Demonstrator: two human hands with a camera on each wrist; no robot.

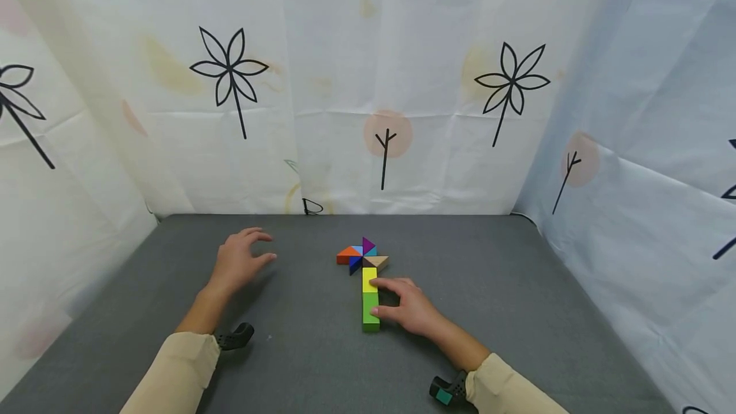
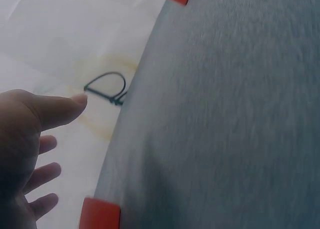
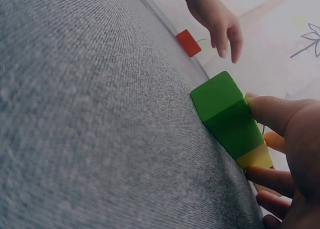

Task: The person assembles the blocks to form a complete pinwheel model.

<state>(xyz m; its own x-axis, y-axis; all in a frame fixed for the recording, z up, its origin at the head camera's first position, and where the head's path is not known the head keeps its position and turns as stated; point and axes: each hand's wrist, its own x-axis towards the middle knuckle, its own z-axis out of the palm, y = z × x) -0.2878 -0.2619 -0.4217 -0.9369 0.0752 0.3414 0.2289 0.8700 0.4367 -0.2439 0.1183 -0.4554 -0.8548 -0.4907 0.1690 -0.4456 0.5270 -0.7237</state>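
A green block (image 1: pixel 370 308) and a yellow block (image 1: pixel 368 275) stand end to end in a straight line on the table. From the right, my right hand (image 1: pixel 411 306) touches them, its thumb at the green block's upper edge and its index finger on the yellow block. Beyond the yellow block, small triangular blocks fan out like a pinwheel, among them a purple triangle (image 1: pixel 368 246), an orange triangle (image 1: pixel 347 253), a dark blue triangle (image 1: pixel 354 264) and a tan triangle (image 1: pixel 377 261). My left hand (image 1: pixel 238 262) hovers left of this figure, fingers loosely spread, holding nothing.
The dark grey tabletop (image 1: pixel 299 350) meets a white cloth (image 1: pixel 322 82) with plant drawings along the back and both sides. Red patches, such as one red patch (image 3: pixel 189 43), show at the table's edge in the wrist views. A black band (image 1: pixel 236 337) sits at my left wrist.
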